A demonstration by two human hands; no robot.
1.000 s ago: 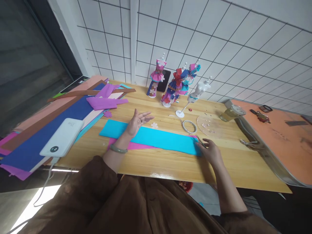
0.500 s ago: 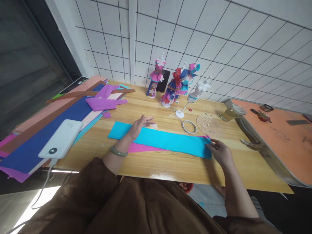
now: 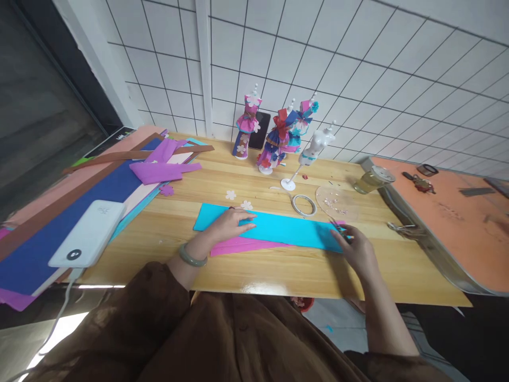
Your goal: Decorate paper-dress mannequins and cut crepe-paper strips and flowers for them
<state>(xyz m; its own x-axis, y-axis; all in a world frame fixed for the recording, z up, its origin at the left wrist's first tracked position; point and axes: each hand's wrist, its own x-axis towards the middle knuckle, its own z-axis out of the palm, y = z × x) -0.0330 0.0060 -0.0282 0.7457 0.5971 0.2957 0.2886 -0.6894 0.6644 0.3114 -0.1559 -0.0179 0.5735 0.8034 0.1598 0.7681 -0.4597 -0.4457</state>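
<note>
A long bright blue crepe paper strip (image 3: 290, 226) lies across the front of the table, over a pink strip (image 3: 242, 245) that shows along its near edge. My left hand (image 3: 228, 225) rests on the blue strip near its left end, palm down with fingers stretched out. At the right end, my right hand (image 3: 358, 248) is closed on small scissors (image 3: 339, 229), whose dark blades point away and to the left over the paper; its handles are mostly hidden by my fingers. Just beyond the strip lie two pale paper flowers, one flower (image 3: 230, 194) farther left than the other (image 3: 247, 205).
Several dressed mini mannequins (image 3: 274, 140) and a nearly bare white one (image 3: 316, 146) stand at the back. A tape roll (image 3: 293, 205), clear dish (image 3: 334, 197) and cup (image 3: 374, 180) sit right. A power bank (image 3: 89, 233) lies left on coloured paper (image 3: 67, 217). An orange-topped tray (image 3: 449, 217) borders the right.
The blue strip has slid to the right, and my left hand has come down flat on it. My right hand's scissors now reach over its right end. The camera view has shifted slightly.
</note>
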